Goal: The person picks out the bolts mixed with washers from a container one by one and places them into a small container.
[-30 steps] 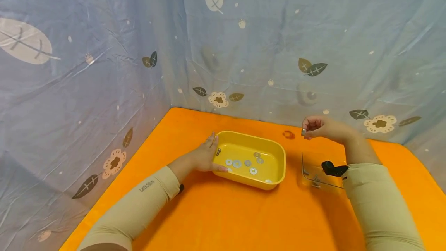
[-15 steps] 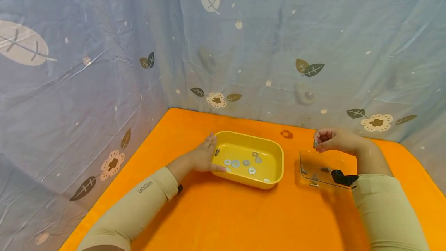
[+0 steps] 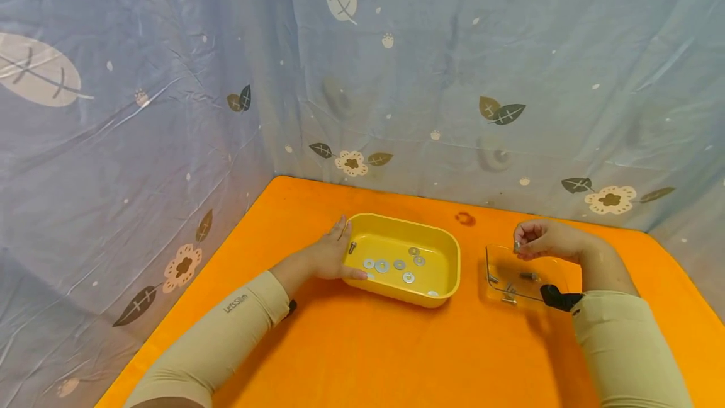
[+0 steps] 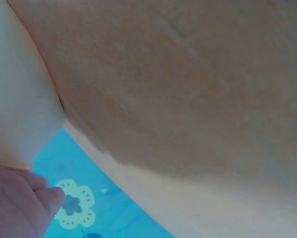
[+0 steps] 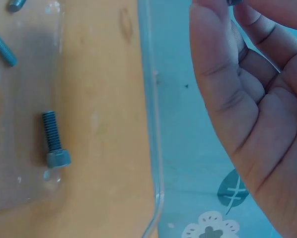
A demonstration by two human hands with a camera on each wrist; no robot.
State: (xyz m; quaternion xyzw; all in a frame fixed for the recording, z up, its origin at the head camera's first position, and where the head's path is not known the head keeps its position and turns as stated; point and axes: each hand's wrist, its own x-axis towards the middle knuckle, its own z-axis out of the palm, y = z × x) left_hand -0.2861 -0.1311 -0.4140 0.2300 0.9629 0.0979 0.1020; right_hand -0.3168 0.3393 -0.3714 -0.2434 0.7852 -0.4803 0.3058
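Note:
My left hand [image 3: 325, 257] rests at the left end of a yellow tray [image 3: 450, 263], fingers spread along its side and the thumb lying over the near-left rim. Inside the tray lie several flat silver washers [image 3: 382, 266] and one bolt [image 3: 352, 247] near the left wall. My right hand [image 3: 549, 241] is above the far side of a clear plastic box [image 3: 552, 266] and pinches a small silver bolt [image 3: 517, 247] between thumb and fingers. Only the tip of this held bolt [image 5: 233, 2] shows in the right wrist view. Several bolts lie in the box, among them a socket-head bolt [image 5: 51, 139].
An orange cloth [image 3: 396, 357] covers the table beneath both containers. Patterned blue curtains [image 3: 408, 93] hang along the back and left edges. A reddish ring mark [image 3: 466, 218] is on the cloth behind the tray. The left wrist view shows mostly skin.
My right hand has moved right and down to the box with the bolt still pinched; most of this movement came before the half-second frame. The left hand stays at the tray.

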